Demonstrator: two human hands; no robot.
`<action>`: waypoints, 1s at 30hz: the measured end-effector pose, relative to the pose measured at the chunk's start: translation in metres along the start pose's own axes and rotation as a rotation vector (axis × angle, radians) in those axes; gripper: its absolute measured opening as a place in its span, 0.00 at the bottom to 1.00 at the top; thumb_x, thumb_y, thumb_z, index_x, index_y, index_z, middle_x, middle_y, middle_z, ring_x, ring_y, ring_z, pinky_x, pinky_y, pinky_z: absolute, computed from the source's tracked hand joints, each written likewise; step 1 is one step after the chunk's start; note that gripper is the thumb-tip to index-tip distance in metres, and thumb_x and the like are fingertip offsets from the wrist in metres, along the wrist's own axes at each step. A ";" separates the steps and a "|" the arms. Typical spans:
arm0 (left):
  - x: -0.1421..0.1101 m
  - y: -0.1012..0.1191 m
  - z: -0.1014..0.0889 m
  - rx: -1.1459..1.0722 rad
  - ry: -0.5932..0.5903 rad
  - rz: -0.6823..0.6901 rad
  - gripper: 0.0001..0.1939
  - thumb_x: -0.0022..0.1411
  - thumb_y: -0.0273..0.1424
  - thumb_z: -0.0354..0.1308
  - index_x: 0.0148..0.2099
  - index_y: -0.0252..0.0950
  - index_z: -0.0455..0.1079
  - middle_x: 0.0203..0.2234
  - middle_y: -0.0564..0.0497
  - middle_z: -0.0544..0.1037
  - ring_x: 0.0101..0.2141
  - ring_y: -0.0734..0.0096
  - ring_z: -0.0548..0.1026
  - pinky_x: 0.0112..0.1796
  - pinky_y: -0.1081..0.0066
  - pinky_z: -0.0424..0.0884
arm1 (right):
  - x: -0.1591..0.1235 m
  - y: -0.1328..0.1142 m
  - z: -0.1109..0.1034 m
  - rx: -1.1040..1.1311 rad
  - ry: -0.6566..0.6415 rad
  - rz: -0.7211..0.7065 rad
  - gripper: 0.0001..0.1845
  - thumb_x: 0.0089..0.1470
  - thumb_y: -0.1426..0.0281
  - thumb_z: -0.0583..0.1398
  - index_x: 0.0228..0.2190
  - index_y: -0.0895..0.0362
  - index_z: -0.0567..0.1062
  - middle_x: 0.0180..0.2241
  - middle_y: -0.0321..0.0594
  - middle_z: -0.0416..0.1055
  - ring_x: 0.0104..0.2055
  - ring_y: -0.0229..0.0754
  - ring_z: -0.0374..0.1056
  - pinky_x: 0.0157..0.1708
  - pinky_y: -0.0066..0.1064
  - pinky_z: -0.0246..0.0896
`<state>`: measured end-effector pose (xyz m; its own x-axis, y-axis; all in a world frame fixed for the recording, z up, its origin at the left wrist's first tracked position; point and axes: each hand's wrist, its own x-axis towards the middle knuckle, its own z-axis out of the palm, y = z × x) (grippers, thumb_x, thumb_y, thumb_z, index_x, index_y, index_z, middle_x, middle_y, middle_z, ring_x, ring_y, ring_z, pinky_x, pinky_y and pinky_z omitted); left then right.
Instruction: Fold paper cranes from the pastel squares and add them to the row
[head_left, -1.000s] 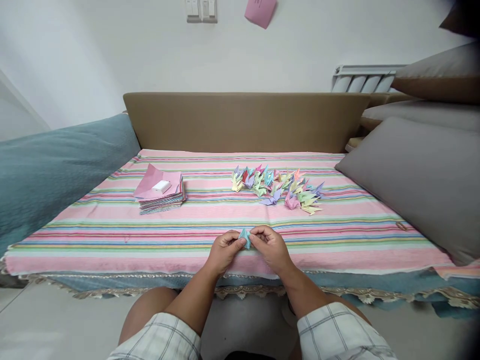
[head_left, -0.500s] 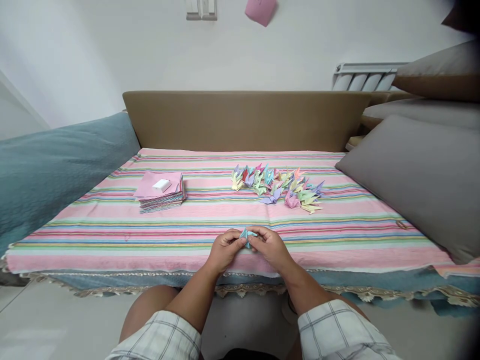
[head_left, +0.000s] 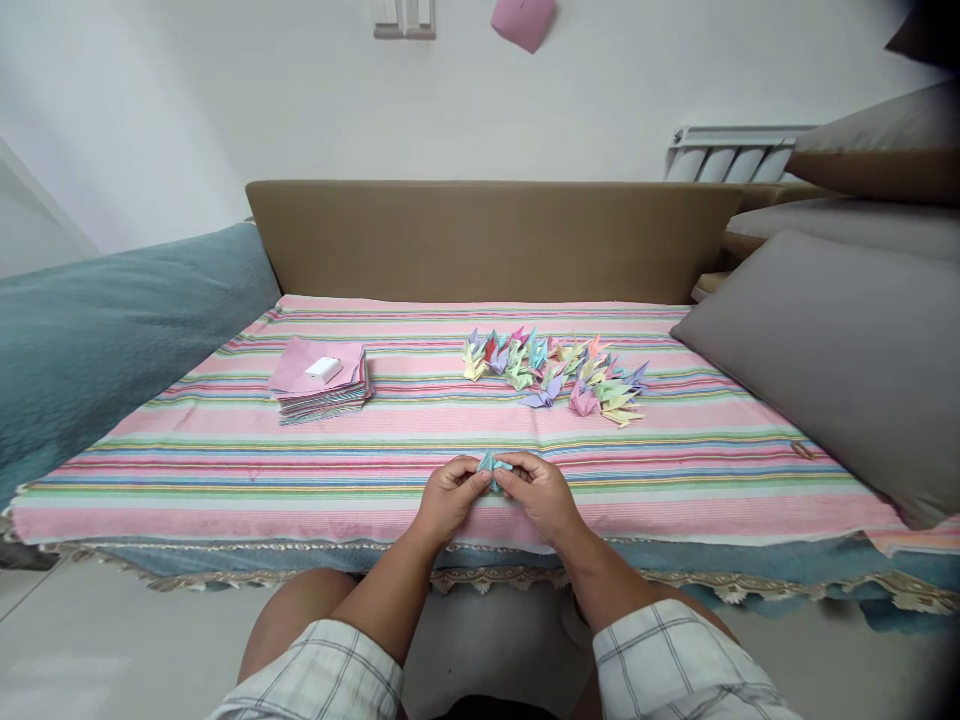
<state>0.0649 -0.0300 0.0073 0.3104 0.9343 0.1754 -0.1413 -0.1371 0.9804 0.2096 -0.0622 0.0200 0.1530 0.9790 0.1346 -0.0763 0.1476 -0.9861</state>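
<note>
Between my two hands is a small light-blue folded paper crane (head_left: 491,464), held just above the front part of the striped cloth. My left hand (head_left: 451,494) pinches its left side between thumb and fingers. On the other side, my right hand (head_left: 536,492) grips it the same way, the thumbs close together. The fingers cover much of the paper, so its full shape is hidden. Beyond the hands lies a cluster of folded paper cranes (head_left: 551,388) in many pastel colours.
A stack of square coloured paper (head_left: 322,408) sits to the left with a white block-shaped object (head_left: 324,370) on top. Grey cushions (head_left: 832,350) line the right side, a blue-covered armrest (head_left: 135,330) the left. The striped cloth (head_left: 187,470) covers the seat up to its brown backrest (head_left: 487,240).
Almost nothing differs. Both hands and the light-blue paper have shifted very slightly, with the pinch kept on both sides.
</note>
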 end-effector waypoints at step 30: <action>-0.001 0.008 0.004 -0.034 -0.032 -0.075 0.14 0.46 0.40 0.66 0.29 0.34 0.74 0.24 0.52 0.76 0.27 0.72 0.71 0.32 0.72 0.66 | 0.004 0.005 0.000 0.068 -0.065 0.045 0.17 0.42 0.56 0.64 0.25 0.57 0.73 0.21 0.32 0.68 0.23 0.34 0.61 0.25 0.26 0.57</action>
<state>0.0669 -0.0333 0.0150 0.3513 0.9304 0.1044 -0.1485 -0.0547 0.9874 0.2093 -0.0575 0.0154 0.0844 0.9915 0.0986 -0.1490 0.1104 -0.9827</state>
